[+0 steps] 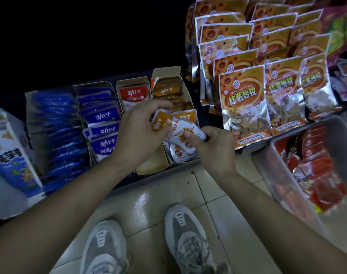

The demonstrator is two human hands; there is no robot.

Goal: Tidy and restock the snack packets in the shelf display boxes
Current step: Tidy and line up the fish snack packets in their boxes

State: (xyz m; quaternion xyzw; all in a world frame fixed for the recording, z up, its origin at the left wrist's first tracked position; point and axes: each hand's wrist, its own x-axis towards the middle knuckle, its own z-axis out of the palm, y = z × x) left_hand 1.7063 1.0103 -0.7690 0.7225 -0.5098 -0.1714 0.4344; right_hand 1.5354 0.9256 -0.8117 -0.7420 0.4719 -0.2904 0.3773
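Both hands are clamped on a small bunch of orange packets [162,123]. The left hand [138,133] grips the upper end and the right hand [214,149] pinches the lower end, just above the orange display box [187,93]. That box is partly filled, with loose packets at its front. The neighbouring red-packet box [152,163] shows bare cardboard in front and probably needs stock. The blue packets [102,116] stand in rows.

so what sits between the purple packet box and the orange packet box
In the head view, a cardboard box of red-topped packets stands between them, its front hidden by the left hand.
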